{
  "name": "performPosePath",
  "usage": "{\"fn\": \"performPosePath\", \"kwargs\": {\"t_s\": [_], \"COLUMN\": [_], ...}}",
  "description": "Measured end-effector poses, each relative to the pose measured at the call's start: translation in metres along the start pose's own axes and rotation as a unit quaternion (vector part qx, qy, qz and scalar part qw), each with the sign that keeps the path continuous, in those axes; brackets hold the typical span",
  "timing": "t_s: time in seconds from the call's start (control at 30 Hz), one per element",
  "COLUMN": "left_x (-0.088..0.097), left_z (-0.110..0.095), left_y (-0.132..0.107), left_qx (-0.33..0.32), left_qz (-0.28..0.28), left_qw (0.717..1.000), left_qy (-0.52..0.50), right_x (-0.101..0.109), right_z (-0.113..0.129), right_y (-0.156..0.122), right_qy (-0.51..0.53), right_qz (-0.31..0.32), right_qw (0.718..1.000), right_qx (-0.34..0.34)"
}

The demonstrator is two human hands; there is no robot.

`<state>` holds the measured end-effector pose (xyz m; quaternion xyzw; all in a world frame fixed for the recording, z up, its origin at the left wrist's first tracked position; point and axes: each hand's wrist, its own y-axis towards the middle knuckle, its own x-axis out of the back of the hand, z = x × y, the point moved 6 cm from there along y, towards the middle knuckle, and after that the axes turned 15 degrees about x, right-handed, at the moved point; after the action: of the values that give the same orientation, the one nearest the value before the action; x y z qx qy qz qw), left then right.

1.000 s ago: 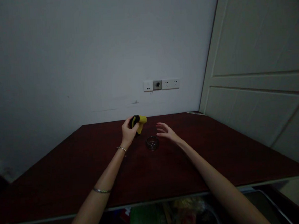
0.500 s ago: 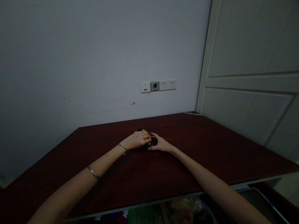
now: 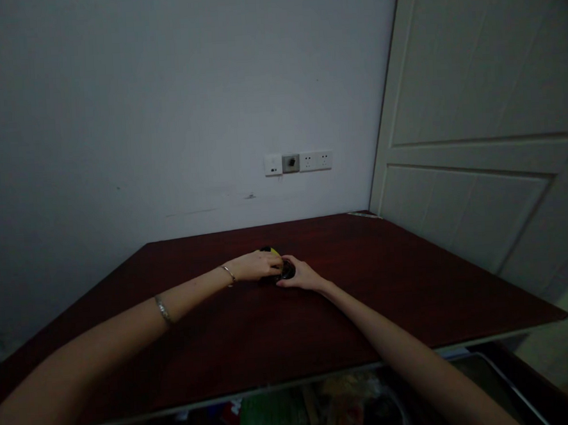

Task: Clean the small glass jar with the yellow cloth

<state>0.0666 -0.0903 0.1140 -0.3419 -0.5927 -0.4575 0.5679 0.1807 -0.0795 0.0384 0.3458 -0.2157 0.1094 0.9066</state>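
Note:
A small black-and-yellow object (image 3: 289, 270) rests on the dark red tabletop (image 3: 329, 325), mostly covered by my fingers. Its exact kind is hard to make out in the dim light. My left hand (image 3: 257, 265) lies over its left part with the fingers curled down on it, a bit of yellow showing behind the knuckles. From the right, my right hand (image 3: 303, 275) grips the dark rounded end between thumb and fingers. The two hands are close together, fingertips nearly meeting over the object.
Behind the table stands a pale wall with a row of sockets and switches (image 3: 298, 163). A white panelled door (image 3: 470, 195) is on the right. Below the table's front edge, an open drawer holds a green item (image 3: 275, 421) and assorted packets.
Both hands stay on the object, which sits slightly further left in view. My left forearm has swung lower and leftward, and the left hand covers more of the yellow part.

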Motion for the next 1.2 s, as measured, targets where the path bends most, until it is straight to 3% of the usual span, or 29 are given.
{"fn": "performPosePath", "kwargs": {"t_s": [0.1, 0.2, 0.3, 0.43, 0.83, 1.0, 1.2], "left_x": [-0.002, 0.000, 0.000, -0.004, -0.018, -0.014, -0.012], "left_z": [-0.006, -0.007, -0.005, 0.001, 0.001, 0.001, 0.007], "left_y": [0.003, 0.007, 0.007, 0.005, 0.031, 0.034, 0.039], "left_qx": [-0.067, -0.098, -0.106, -0.069, 0.034, 0.096, 0.162], "left_qz": [0.042, 0.035, 0.029, 0.070, 0.066, 0.119, 0.178], "left_qw": [0.995, 0.987, 0.989, 0.995, 0.995, 0.983, 0.969], "left_qy": [-0.067, -0.118, -0.096, -0.013, 0.070, 0.103, 0.052], "right_x": [-0.001, 0.000, 0.000, -0.001, 0.000, 0.000, 0.001], "right_z": [0.000, -0.002, -0.003, -0.005, -0.008, -0.008, -0.007], "right_y": [0.000, -0.001, -0.001, 0.000, -0.001, 0.000, 0.000], "right_qy": [-0.014, -0.026, -0.028, -0.034, -0.043, -0.054, -0.076], "right_qz": [0.005, 0.006, 0.003, 0.002, -0.020, -0.022, -0.011], "right_qw": [1.000, 1.000, 1.000, 0.999, 0.999, 0.998, 0.996], "right_qx": [0.005, 0.001, 0.005, 0.007, -0.006, -0.027, -0.046]}}
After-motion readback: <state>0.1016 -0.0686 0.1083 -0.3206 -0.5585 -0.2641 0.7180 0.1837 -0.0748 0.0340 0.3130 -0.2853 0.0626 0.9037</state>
